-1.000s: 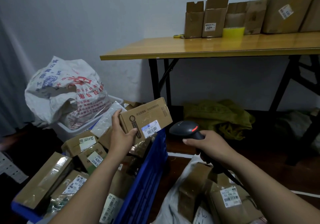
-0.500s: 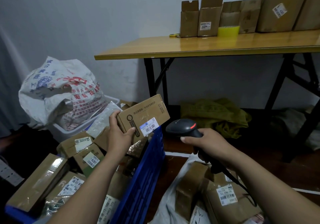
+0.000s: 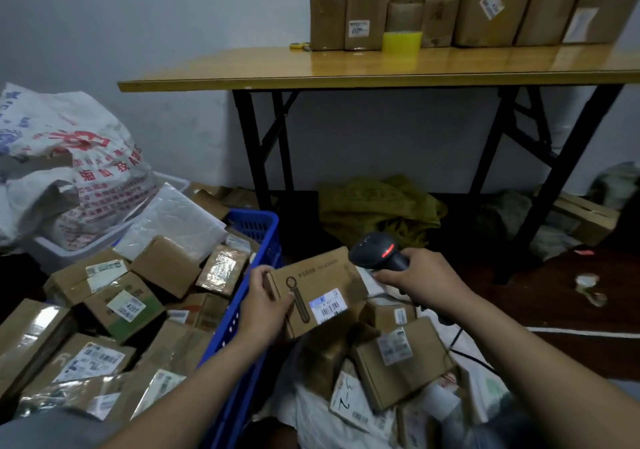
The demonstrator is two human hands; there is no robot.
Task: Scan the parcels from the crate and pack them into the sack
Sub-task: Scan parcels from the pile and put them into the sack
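- While it is being held just beside the rim of the blue crate (image 3: 257,219), at the crate's three o'clock and above the white sack (image 3: 311,410), the brown parcel (image 3: 318,284) is being clamped at its left end by the left hand (image 3: 265,304). The grip is being pressed together on the cardboard, with the thumb on the printed top face.
- The parcel's barcode label (image 3: 328,306) is being turned upward, toward the camera.
- At the parcel's two o'clock, the black scanner (image 3: 375,251) is being held by the right hand (image 3: 424,277), whose grip is being wrapped round the handle. The scanner's head, with a red light showing, is being pointed toward nine o'clock, over the parcel's far right corner.
- A black cable (image 3: 459,341) is being trailed from the handle toward five o'clock.
- Labelled boxes (image 3: 119,304) are being kept heaped in the crate, at the held parcel's nine o'clock.
- Packed parcels (image 3: 398,362) are being held in the sack, at six o'clock.
- At twelve o'clock of the view, open cartons (image 3: 367,8) and a yellow tape roll (image 3: 401,43) are being carried by the tabletop (image 3: 381,67).
- A printed white bag (image 3: 69,164) is being propped at nine o'clock.
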